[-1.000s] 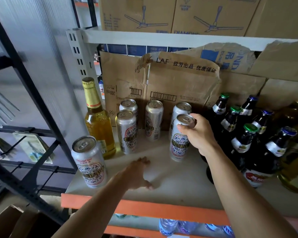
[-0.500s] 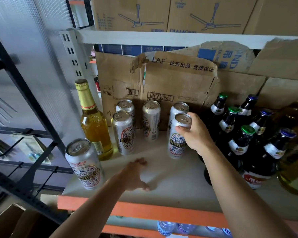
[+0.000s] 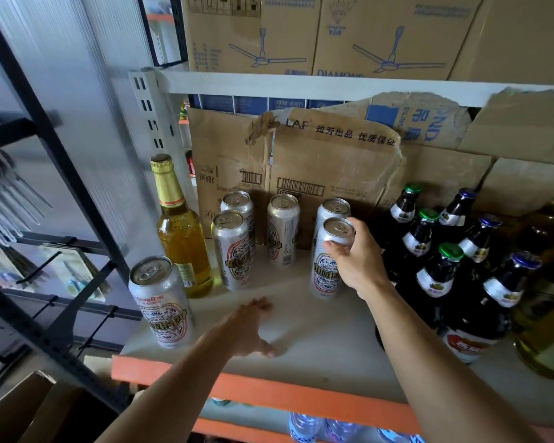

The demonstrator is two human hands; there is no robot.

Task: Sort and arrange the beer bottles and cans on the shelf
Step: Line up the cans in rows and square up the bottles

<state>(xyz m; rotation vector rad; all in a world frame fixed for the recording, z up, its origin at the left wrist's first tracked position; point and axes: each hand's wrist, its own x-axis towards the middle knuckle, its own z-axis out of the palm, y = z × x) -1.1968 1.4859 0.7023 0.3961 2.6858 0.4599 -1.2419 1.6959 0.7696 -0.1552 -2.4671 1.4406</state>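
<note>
Several silver beer cans stand on the white shelf board (image 3: 317, 340). My right hand (image 3: 357, 260) grips the upper part of one silver can (image 3: 325, 273), which stands upright in front of another can (image 3: 333, 211). My left hand (image 3: 248, 327) rests flat on the shelf with fingers spread, holding nothing. A lone can (image 3: 160, 302) stands at the front left corner. Behind it is a tall yellow bottle (image 3: 181, 231) with gold foil, then two cans (image 3: 231, 251) and one can (image 3: 283, 228). Dark bottles (image 3: 435, 273) with green and blue caps crowd the right side.
Torn cardboard boxes (image 3: 301, 167) line the back of the shelf. An orange beam (image 3: 269, 394) edges the front. A grey upright (image 3: 147, 116) and a black rack (image 3: 45, 155) stand to the left. More yellow bottles (image 3: 550, 330) sit at far right. Water bottles (image 3: 304, 426) lie below.
The view has shifted slightly. My right hand keeps its grip on the same can, nearly in place. My left hand stays flat on the shelf.
</note>
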